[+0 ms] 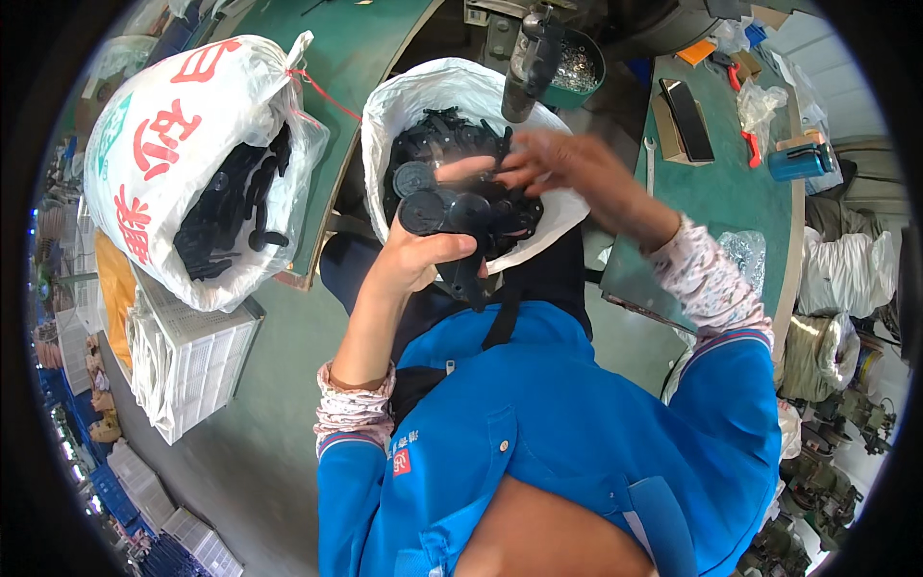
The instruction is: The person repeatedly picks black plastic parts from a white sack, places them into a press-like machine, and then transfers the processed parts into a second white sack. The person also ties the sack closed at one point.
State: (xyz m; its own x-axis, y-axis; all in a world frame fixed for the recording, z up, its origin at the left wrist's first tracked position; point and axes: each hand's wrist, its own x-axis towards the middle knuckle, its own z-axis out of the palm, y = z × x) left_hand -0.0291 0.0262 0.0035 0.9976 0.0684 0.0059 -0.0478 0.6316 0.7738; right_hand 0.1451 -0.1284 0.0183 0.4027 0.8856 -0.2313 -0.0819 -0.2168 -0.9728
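At the frame's centre, the left hand [418,258] rises from below, thumb toward the right, gripping a cluster of black round-headed parts [423,213] over the lower rim of an open white sack [383,101]. The right hand [582,171] slants leftward above the sack's right side, blurred, so I cannot tell its closure. The sack stands just beside the upper-left bench [356,43]; a narrow gap separates it from the right bench [659,240].
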